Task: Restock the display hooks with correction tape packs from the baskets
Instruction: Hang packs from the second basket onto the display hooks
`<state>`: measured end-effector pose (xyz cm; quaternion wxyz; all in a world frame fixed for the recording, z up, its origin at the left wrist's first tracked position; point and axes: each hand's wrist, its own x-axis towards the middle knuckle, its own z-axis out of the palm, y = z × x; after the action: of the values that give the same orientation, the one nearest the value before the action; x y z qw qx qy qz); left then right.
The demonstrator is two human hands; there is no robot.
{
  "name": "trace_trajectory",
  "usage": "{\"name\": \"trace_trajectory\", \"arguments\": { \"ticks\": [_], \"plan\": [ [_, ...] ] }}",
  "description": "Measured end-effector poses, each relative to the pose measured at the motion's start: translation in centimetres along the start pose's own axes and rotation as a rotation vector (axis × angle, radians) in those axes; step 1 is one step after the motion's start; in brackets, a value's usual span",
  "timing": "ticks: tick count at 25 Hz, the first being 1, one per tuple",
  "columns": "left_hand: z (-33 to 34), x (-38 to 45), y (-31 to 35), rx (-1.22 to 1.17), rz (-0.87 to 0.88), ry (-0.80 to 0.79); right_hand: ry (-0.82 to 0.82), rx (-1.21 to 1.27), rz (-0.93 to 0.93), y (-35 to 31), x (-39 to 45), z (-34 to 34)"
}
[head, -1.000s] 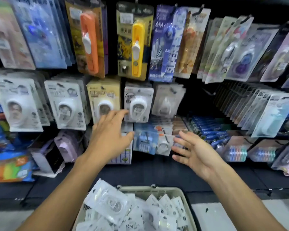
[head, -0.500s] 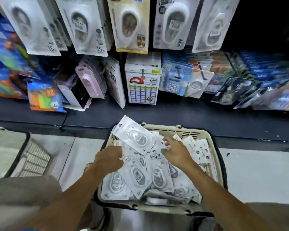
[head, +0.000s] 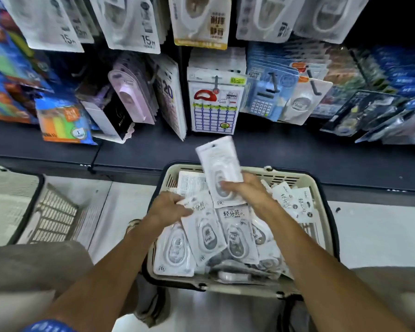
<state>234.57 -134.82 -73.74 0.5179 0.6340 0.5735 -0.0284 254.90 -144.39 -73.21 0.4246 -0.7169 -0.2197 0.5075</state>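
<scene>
Right hand (head: 248, 189) pinches a white pack (head: 219, 167), lifted over the basket (head: 321, 188) and tilted toward 12 o'clock; left hand (head: 169, 208) grips another pack (head: 203, 226) in the pile — the hooks (head: 216, 80) hang above at 12 o'clock.

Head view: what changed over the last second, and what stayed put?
Both hands dropped from the display into the beige basket. The right hand now holds one correction tape pack lifted above the pile; the left hand grips another pack lying in the pile. The basket and hanging stock stayed put.
</scene>
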Motion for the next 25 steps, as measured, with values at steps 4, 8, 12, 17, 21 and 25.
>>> {"name": "trace_trajectory", "arguments": {
  "ticks": [4, 8, 12, 17, 21, 25],
  "plan": [
    [0.0, -0.3, 0.7, -0.531, -0.045, 0.027, 0.086, 0.045, -0.05, 1.4, -4.2, -4.7],
    [1.1, -0.7, 1.2, -0.632, -0.004, -0.001, 0.315, 0.107, -0.152, 4.1, -7.8, -4.3],
    [1.6, -0.9, 1.5, -0.634, 0.015, 0.026, 0.362, -0.014, 0.005, 6.8, -9.2, -2.6],
    [1.7, -1.1, 2.2, -0.662, 0.016, 0.056, 0.237, -0.456, -0.072, 7.0, -8.6, -0.8],
    [1.6, -1.2, 2.7, -0.702, -0.012, 0.003, 0.104, 0.014, 0.071, 7.1, -7.6, -0.5],
    [1.5, -1.6, 2.8, -0.71, -0.011, -0.06, 0.062, 0.159, 0.213, 7.4, -7.0, -2.8]
  ]
}}
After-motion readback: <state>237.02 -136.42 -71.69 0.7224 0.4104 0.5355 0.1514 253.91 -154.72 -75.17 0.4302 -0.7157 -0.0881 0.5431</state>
